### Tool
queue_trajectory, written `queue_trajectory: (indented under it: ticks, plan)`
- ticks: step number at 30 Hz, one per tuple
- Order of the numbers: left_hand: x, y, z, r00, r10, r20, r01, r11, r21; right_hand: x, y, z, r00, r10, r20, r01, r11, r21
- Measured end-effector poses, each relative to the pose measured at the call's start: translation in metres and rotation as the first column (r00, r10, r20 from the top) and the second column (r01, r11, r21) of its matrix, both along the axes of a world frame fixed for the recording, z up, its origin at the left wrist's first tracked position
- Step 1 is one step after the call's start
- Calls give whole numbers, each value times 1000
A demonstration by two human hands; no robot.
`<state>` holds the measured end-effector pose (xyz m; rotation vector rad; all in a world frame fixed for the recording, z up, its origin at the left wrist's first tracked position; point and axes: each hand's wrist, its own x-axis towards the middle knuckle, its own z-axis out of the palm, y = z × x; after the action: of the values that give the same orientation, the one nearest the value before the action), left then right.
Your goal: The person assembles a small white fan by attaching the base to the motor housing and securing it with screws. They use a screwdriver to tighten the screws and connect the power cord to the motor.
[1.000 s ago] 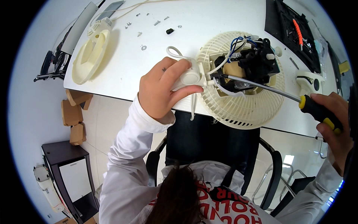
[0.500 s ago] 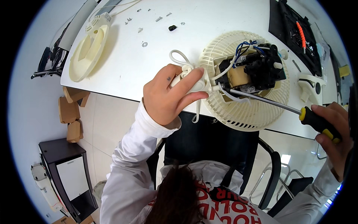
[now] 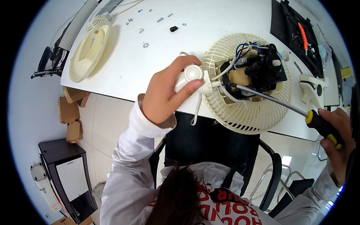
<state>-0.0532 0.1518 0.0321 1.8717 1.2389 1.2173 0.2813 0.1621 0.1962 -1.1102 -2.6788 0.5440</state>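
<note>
My left hand (image 3: 159, 93) is closed around a cream plastic fan neck joint (image 3: 193, 73) with a round cap, at the left edge of the round fan grille (image 3: 255, 118). A white cord (image 3: 197, 110) hangs from the joint over the table edge. On the grille lies the exposed fan motor (image 3: 258, 71) with black housing, a tan coil and blue and white wires. My right hand (image 3: 340, 157) grips the black and yellow handle of a screwdriver (image 3: 288, 106). Its shaft slants left across the grille, and the tip is by the motor's lower left corner, near the joint.
A cream fan base (image 3: 88, 56) stands at the table's left. Loose screws (image 3: 160, 19), a washer (image 3: 146, 45) and a black knob (image 3: 173, 29) lie behind my left hand. At the right are a white plastic part (image 3: 313, 88) and a black tool case (image 3: 300, 33). A chair (image 3: 210, 146) stands below.
My left hand has tilted the neck joint so its round cap faces up. The screwdriver tip has shifted slightly up and left, its handle slightly right. The motor has turned a little.
</note>
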Motion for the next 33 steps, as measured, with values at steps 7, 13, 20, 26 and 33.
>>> queue_trajectory:
  ticks: [7, 13, 20, 26, 33]
  plan:
    - [3, -6, 0, 978, 128, -166, -100, 981, 164, -35, -17, 8, 971, -238, -9, 237, 969, -68]
    - [5, -8, -2, 982, 131, -138, -113, 985, 132, -21, 2, 9, 983, 180, 39, -184, 964, 190]
    - [5, -8, -3, 985, 140, -100, -126, 983, 136, -36, 16, 24, 980, 180, 86, -195, 956, 221]
    - [2, -5, -8, 985, 130, -112, -109, 978, 177, -33, 34, 27, 971, 126, 202, -146, 985, 91]
    - [1, -3, -15, 988, 122, -93, -102, 974, 202, -45, 39, 30, 971, 223, 83, -225, 974, 14]
